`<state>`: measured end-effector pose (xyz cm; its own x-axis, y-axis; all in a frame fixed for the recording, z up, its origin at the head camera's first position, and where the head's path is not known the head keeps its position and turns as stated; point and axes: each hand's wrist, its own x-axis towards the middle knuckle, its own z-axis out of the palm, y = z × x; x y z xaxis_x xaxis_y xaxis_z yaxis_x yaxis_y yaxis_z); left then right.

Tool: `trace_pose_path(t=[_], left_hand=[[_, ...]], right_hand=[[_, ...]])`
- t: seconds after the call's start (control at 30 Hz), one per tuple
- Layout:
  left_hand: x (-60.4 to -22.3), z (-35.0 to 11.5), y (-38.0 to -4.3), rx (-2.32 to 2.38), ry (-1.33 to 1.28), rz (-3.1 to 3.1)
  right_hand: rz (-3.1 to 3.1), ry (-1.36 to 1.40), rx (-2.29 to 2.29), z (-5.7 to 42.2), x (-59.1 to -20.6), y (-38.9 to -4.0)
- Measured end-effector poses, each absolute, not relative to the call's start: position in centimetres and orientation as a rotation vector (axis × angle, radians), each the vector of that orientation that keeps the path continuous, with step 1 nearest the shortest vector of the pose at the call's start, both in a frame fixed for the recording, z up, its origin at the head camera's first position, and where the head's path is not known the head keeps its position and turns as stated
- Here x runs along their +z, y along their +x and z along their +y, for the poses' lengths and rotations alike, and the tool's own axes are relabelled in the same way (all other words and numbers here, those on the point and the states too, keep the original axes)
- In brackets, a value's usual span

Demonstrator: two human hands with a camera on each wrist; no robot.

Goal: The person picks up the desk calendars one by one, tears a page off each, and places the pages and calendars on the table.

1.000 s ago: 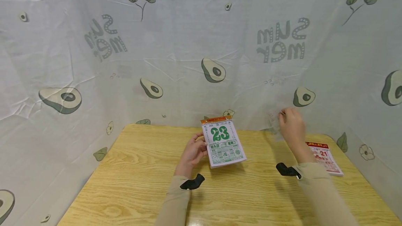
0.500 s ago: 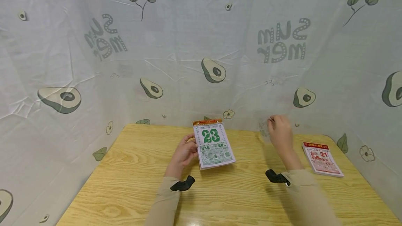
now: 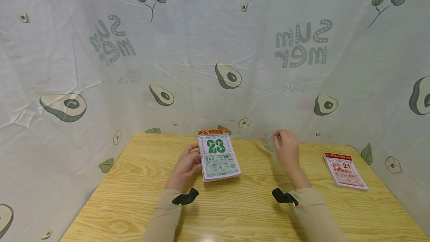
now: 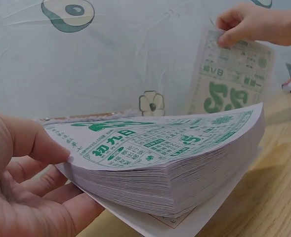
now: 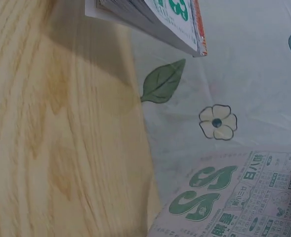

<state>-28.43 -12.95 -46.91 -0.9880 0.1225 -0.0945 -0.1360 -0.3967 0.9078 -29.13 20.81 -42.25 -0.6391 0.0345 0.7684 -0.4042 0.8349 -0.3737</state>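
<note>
Thick calendar (image 3: 220, 156), thin sheet (image 5: 239, 197)

We see the calendar tilted over the table (image 3: 242, 212), its left edge gripped by the left hand (image 3: 186, 164). We judge it fairly heavy, its pages (image 4: 128, 187) floppy — best held with pages and backing (image 4: 212, 201) together. The right hand (image 3: 287, 146) pinches the sheet, apart from it — light, easily torn; we favour its edge.
</note>
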Motion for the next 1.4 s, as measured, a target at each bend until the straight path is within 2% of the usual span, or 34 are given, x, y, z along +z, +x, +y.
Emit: trace_pose_path(t=[0.63, 1.4], left_hand=[[-46.2, -16.3, -28.5, 2.353, -0.122, 1.793], [-46.0, -21.3, -28.3, 2.231, -0.115, 1.893]], right_hand=[[-2.209, 0.337, 0.719, 16.4, -44.6, -28.4], [-2.455, 0.343, 0.685, 12.4, -46.9, -27.3]])
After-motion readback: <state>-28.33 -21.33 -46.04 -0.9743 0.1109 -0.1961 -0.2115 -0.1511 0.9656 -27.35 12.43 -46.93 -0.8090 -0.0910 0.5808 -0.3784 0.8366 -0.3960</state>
